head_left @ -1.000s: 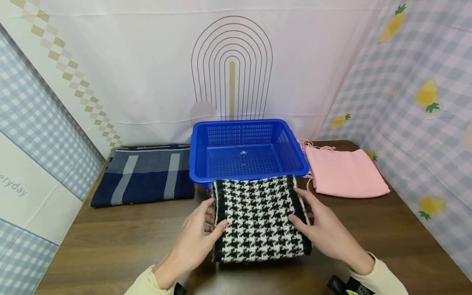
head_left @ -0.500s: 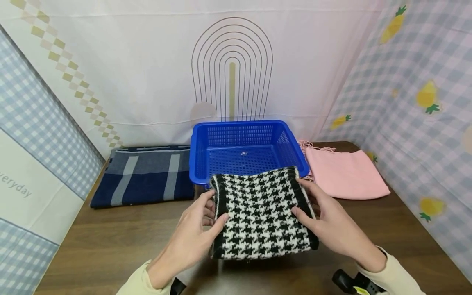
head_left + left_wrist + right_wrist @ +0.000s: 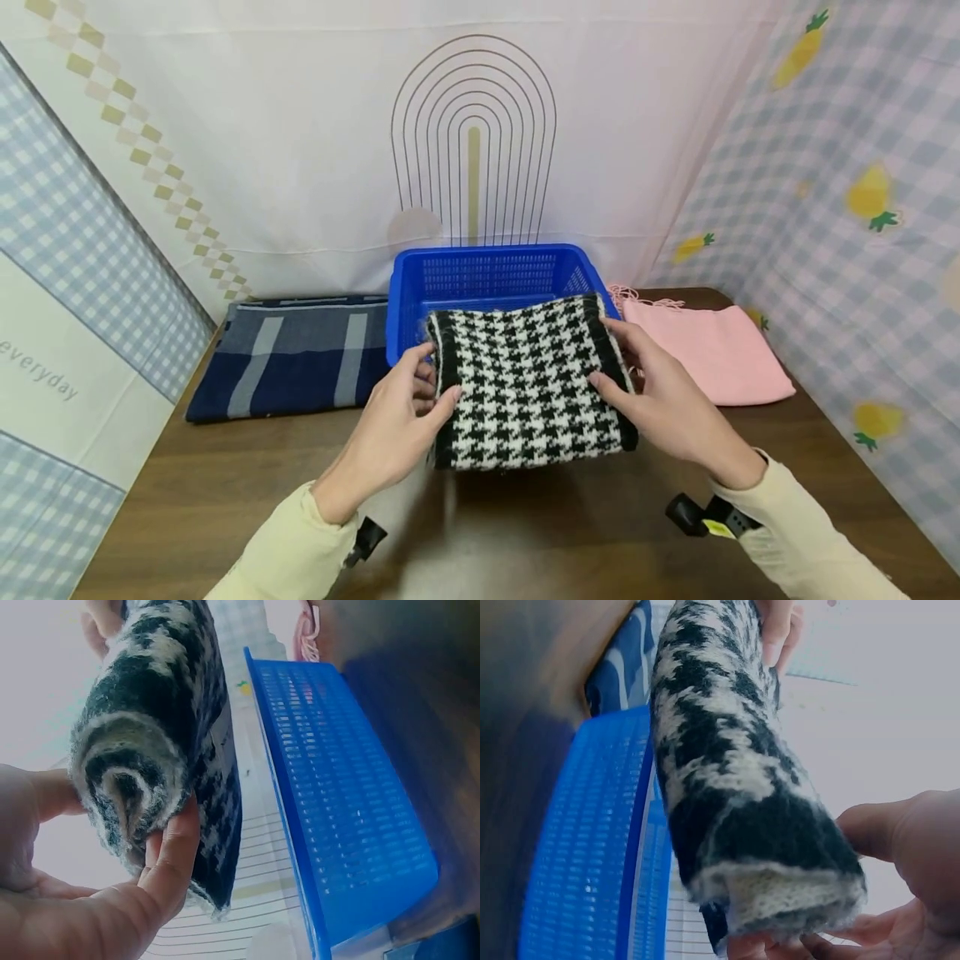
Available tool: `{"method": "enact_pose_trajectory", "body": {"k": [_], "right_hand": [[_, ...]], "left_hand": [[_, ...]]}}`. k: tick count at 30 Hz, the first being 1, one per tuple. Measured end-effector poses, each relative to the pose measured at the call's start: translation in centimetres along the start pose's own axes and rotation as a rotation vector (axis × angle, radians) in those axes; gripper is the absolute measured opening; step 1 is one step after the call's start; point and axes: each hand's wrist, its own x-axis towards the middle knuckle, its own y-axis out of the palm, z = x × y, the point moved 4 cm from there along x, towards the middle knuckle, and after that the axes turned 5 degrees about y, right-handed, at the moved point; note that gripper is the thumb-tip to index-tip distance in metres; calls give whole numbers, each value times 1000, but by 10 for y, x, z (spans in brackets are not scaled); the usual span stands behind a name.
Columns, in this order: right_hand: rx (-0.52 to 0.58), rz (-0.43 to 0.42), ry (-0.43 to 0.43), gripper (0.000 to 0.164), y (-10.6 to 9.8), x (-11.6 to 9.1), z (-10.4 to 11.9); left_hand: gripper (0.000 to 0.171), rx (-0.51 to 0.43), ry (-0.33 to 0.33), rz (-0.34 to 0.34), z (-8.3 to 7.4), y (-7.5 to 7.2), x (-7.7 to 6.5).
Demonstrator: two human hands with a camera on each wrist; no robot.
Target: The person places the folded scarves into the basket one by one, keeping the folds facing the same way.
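Observation:
Between my two hands is a folded black-and-white houndstooth scarf (image 3: 528, 387), raised off the table with its far edge over the front of the blue basket (image 3: 480, 260). My left hand (image 3: 397, 425) grips its left side, thumb on top and fingers underneath. On the other side my right hand (image 3: 663, 396) holds it the same way. In the left wrist view the folded layers of the scarf (image 3: 131, 772) show end-on between thumb and fingers. The right wrist view has the other folded end of the scarf (image 3: 780, 892), with the basket (image 3: 592, 840) beside it.
Left of the basket lies a folded navy and grey plaid scarf (image 3: 300, 367). A folded pink scarf (image 3: 705, 354) with fringe lies to its right. Behind the brown table (image 3: 225, 492) hangs a white cloth backdrop (image 3: 300, 150), with checked cloth (image 3: 817, 250) on the right.
Both hands have lifted the houndstooth scarf and moved it forward, from in front of the basket to over its front rim. The basket and the other scarves have stayed put.

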Motion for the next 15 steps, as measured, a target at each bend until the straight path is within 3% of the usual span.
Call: {"method": "enact_pose_trajectory", "body": {"k": [10, 15], "right_hand": [[-55, -8, -8, 69, -6, 36, 1], [-55, -1, -3, 70, -6, 50, 0]], "left_hand": [[66, 140, 52, 1, -8, -2, 30], [67, 156, 31, 28, -4, -3, 49]]}}
